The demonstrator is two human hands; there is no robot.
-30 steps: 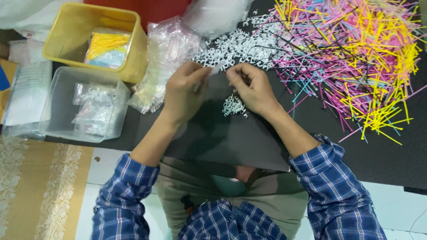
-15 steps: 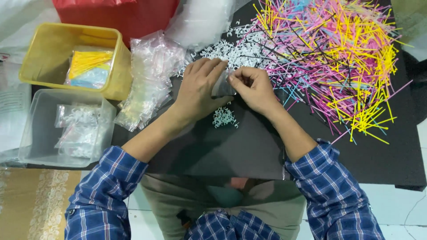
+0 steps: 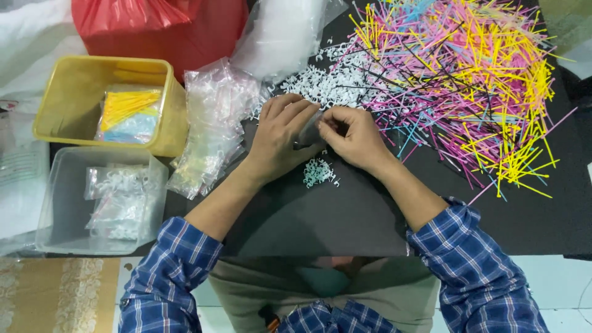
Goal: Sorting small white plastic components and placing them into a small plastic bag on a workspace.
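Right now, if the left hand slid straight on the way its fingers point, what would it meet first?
The left hand points up and right, so it would probably first meet the small clear plastic bag at its fingertips, then the heap of small white plastic clips.

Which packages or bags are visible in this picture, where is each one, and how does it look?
Small clear bag: between left hand and right hand.
Heap of clear bags: right of yellow tub.
Packet of yellow and blue sticks: inside yellow tub.
Filled clear packets: inside clear tub.
Red bag: top, behind tubs.
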